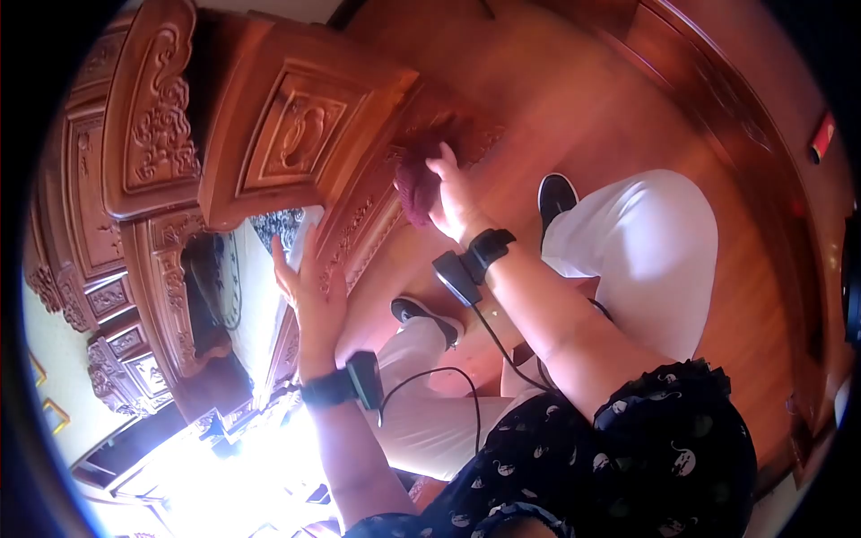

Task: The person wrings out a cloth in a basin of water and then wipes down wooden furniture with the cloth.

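The right hand [459, 202] is clamping a dark red cloth [414, 190], its fingers closing around the bundle and its thumb pointing up. The cloth is hanging over the carved lower edge of the wooden cabinet [309, 134], below a panel bearing a raised oval design; whether it is touching the wood cannot be told. The left hand [316, 300] is standing well apart from the right, holding its thumb and fingers apart beside the cabinet's pale recess; whether it is touching the cabinet cannot be told. Each wrist is carrying a black strap with a small box, and cables [480, 412] are running across the lap. The person is wearing white trousers [641, 251] and dark shoes over a reddish-brown floor [529, 99]. Bright light [233, 466] is glaring at the lower left.
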A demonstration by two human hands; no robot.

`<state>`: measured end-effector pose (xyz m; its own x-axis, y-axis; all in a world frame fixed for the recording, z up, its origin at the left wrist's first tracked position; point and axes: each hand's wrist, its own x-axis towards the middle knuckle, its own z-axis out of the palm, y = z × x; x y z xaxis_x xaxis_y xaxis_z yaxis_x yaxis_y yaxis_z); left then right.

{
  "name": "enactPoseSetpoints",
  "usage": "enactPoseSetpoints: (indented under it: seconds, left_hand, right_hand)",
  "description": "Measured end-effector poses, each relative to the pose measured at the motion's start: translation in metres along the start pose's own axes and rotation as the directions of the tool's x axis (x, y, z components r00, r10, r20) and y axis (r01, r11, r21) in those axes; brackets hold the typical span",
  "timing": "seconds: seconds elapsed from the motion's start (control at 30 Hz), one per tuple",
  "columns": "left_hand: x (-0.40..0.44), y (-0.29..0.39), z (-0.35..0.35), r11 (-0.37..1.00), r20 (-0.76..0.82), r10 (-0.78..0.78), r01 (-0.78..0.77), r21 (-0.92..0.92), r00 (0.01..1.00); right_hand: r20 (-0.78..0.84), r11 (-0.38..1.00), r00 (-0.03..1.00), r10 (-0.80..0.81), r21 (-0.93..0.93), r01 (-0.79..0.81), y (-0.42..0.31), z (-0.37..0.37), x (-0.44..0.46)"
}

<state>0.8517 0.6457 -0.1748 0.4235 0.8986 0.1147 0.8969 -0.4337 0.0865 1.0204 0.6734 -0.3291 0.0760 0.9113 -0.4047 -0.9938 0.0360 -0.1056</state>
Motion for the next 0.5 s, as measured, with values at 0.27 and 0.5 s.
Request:
enactPoseSetpoints:
  seconds: [0.27,0.5]
  left_hand:
    - [-0.073,-0.005,0.002,0.592,0.175,-0.390,0.392,-0.704,0.904]
    - [-0.081,-0.026,0.009,0.143,0.202,-0.631,0.368,-0.919,0.749]
  right_hand:
    - [-0.107,0.838,0.975,-0.196,-0.534,0.110,0.115,0.002,0.045]
    - [-0.154,0.719,0.951,0.268,-0.625,-0.304,0.170,0.022,-0.011]
